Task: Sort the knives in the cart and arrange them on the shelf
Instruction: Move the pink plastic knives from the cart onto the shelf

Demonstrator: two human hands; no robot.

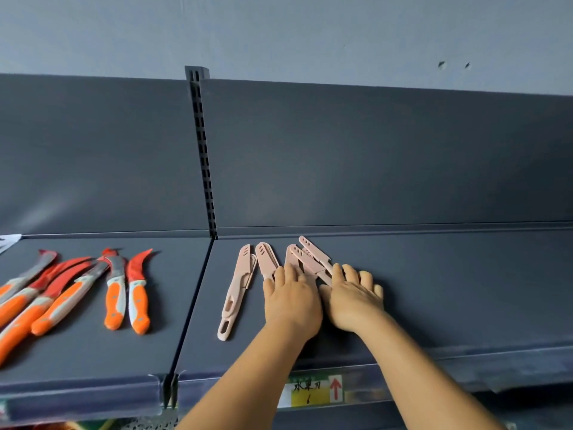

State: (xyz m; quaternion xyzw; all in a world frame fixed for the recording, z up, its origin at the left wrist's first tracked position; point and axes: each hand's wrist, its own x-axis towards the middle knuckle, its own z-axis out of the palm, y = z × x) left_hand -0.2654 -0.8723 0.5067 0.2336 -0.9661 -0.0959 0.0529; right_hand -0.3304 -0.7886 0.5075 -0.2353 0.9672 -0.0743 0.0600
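You are facing a dark grey shelf (434,305) with a slotted upright (203,156) under a pale wall (279,32). Your hands are hiding the handles of the pink sheathed knives (305,259); the price label (313,392) is blurring. Your left hand (291,302) and right hand (352,297) are lying flat, fingers straight, pressing those knives. Two more pink knives (237,285) are lying just left of your left hand, orange-handled knives (124,293) farther left.
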